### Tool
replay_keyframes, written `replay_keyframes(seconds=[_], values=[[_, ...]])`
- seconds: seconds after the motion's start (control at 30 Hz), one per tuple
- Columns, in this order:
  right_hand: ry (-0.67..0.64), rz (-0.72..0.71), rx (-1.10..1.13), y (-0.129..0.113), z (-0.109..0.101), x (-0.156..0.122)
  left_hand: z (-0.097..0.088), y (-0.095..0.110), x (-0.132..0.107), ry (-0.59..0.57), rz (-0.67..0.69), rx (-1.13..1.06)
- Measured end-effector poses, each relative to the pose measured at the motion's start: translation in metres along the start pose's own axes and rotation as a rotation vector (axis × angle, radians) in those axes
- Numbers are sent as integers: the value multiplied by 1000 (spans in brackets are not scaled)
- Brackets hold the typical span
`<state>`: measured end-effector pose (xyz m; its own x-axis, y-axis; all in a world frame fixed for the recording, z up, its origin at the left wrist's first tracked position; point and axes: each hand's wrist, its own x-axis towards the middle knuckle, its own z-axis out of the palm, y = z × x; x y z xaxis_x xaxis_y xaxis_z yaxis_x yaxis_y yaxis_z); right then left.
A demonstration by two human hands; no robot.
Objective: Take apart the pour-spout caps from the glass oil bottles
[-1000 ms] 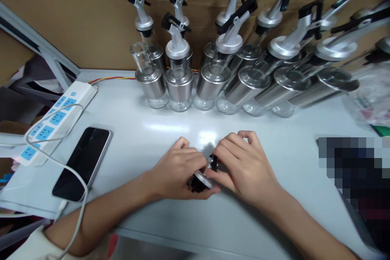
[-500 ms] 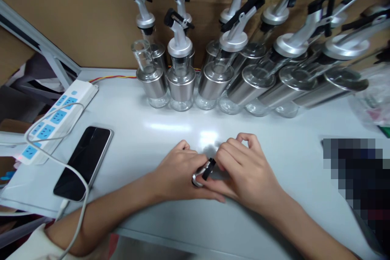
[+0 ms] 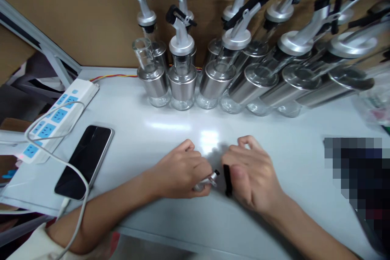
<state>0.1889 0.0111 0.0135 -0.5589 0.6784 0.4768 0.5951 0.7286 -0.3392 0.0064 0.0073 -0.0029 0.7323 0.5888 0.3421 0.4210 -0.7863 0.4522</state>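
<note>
Over the front middle of the table, my left hand [image 3: 184, 172] is closed around a silver bottle pourer spout [image 3: 209, 180]. Its small black tip points to the right, and most of its body is hidden in my fingers. Just right of it, my right hand [image 3: 254, 174] pinches a black lever cap [image 3: 227, 180] between thumb and fingers. A small gap separates the cap from the spout. Behind both hands stand several glass bottles with steel sleeves, most topped with silver pourers with black levers. The leftmost front bottle [image 3: 153, 83] has a bare glass neck.
A black phone [image 3: 83, 162] lies on the left of the white table [image 3: 131, 130], beside a white power strip [image 3: 57, 118] with a looping white cable. Cardboard [image 3: 100, 20] stands behind the bottles. A plastic bag [image 3: 376, 97] and a pixelated dark object [image 3: 356, 174] are at the right.
The black lever cap has come apart from the silver spout. My right hand has moved slightly right with the cap, while my left keeps the spout.
</note>
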Motion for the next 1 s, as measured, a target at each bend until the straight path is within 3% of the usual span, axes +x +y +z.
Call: replay_keyframes(seconds=[0.13,0.3,0.37,0.5,0.57,0.77,1.0], values=[[70,137,37,5,-7,1,1,1,1,1,32,44],[80,207,63,10,-11,5,-2,-3,2,129,-122,120],[-94,231,185,11,-16,5,-4,-4,2,157,-176,145],[-705,268,409,13,-26,-1,-5,-4,3,182,-226,152],[-827,259,448,13,-29,-5,-5,-4,3,175,-226,147],[-853,198,635,12,-23,-12,-3,-5,3,178,-238,150],[-753,267,527,16,-21,-10,-2,-5,2,258,-281,103]])
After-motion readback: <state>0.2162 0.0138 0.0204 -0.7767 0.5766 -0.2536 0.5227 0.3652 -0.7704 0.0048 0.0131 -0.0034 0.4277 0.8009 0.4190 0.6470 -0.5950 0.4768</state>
